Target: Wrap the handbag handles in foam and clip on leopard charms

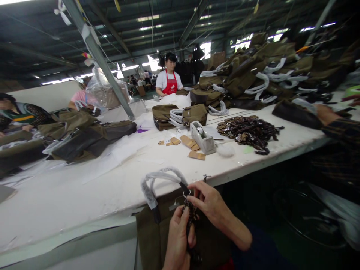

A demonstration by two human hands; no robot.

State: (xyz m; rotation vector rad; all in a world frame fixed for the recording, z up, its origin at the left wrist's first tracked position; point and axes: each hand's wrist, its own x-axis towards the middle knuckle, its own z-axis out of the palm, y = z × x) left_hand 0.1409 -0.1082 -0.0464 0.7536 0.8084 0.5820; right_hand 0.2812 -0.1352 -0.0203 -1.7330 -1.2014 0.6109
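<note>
An olive-green handbag [152, 232] hangs at the table's near edge, right in front of me. Its two handles [147, 187] are wrapped in white plastic film. My left hand [178, 234] is closed on a dark, patterned bag charm [192, 212]. With thumb and fingers, my right hand [209, 202] pinches at a metal ring [186, 193] at the base of one handle, just above the charm. Whether the ring is open or closed is too small to tell. The charm's lower part falls in shadow against the bag.
On the white table [92, 202] lie a tape dispenser [202, 138], brown tags [188, 141] and a heap of dark charms [250, 131]. Piled olive bags [242, 75] stand behind. Co-workers sit left and across; a co-worker's arm [327, 114] reaches in at right. A metal post [102, 63] slants upward.
</note>
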